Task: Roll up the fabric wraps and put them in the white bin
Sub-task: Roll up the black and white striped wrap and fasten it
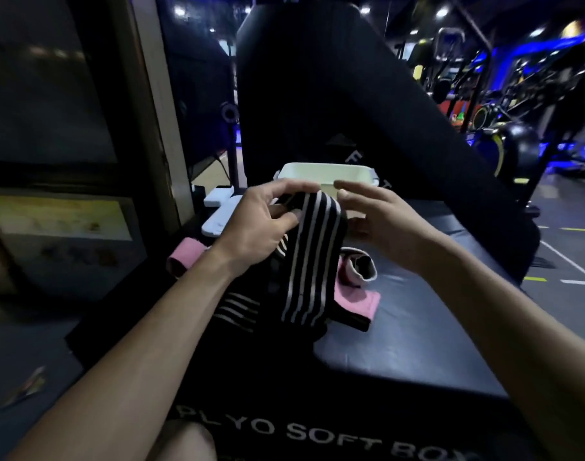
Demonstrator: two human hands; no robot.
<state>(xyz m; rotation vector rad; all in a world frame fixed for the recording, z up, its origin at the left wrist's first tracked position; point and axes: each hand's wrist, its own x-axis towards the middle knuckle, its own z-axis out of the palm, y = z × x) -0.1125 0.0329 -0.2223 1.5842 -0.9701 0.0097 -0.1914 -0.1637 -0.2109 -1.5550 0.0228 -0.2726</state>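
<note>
My left hand point(263, 221) pinches the top end of a black wrap with white stripes point(306, 261), which hangs down onto the black soft box point(417, 327). My right hand point(381, 217) hovers just to its right with fingers spread, holding nothing. The white bin point(327, 174) stands right behind both hands. A pink wrap point(354, 301) lies partly unrolled under and right of the striped one. A rolled pink wrap point(184, 256) sits at the box's left edge.
White flat objects point(219, 211) lie left of the bin. A tall black pad point(317, 94) leans behind the bin. A wall and frame stand to the left; gym machines point(504, 128) fill the right background.
</note>
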